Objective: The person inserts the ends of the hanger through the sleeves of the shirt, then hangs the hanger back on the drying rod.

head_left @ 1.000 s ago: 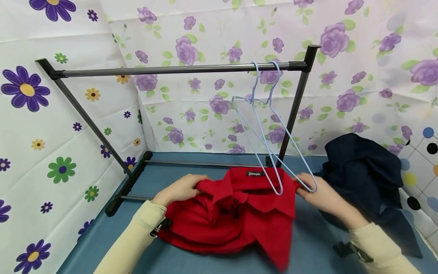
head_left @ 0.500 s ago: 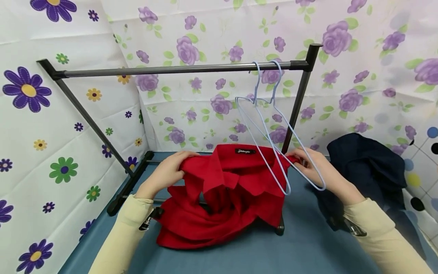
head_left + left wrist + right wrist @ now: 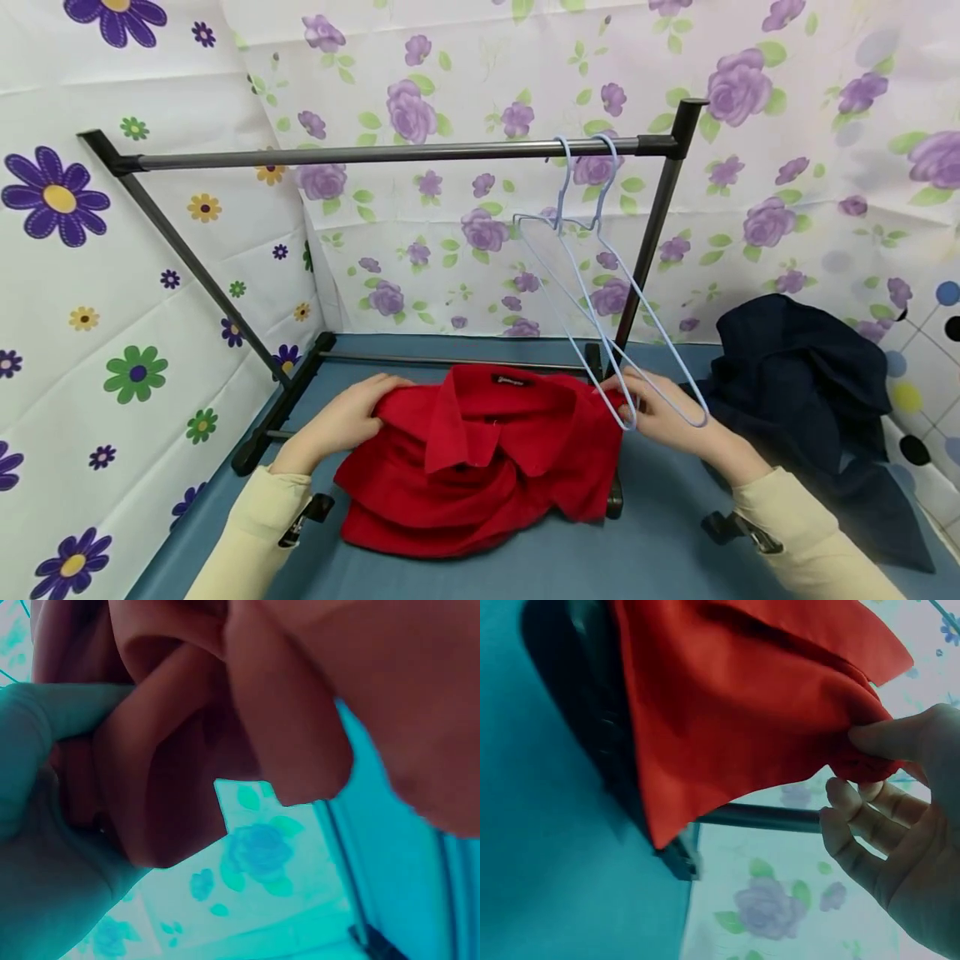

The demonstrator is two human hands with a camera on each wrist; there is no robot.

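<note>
A red collared shirt (image 3: 480,467) with a black neck label lies bunched under the rack, its collar toward the back. My left hand (image 3: 347,421) grips its left shoulder; in the left wrist view the thumb and fingers close round folded cloth (image 3: 180,742). At the other shoulder my right hand (image 3: 663,408) pinches the fabric, and the right wrist view shows thumb against fingertips on the red shirt (image 3: 742,705). Two light blue wire hangers (image 3: 581,283) hang from the rack's bar, their lower ends passing in front of the shirt's right side and my right hand.
The dark metal rack (image 3: 390,154) spans the blue tabletop (image 3: 555,567), its posts slanting down on both sides. A navy garment (image 3: 798,375) lies crumpled at the right. Flower-printed sheets (image 3: 465,67) stand behind and at the left.
Both hands shift left with the shirt. It rises toward the back half a second ago, spread between them, then comes down again nearer the table. The hangers swing slightly.
</note>
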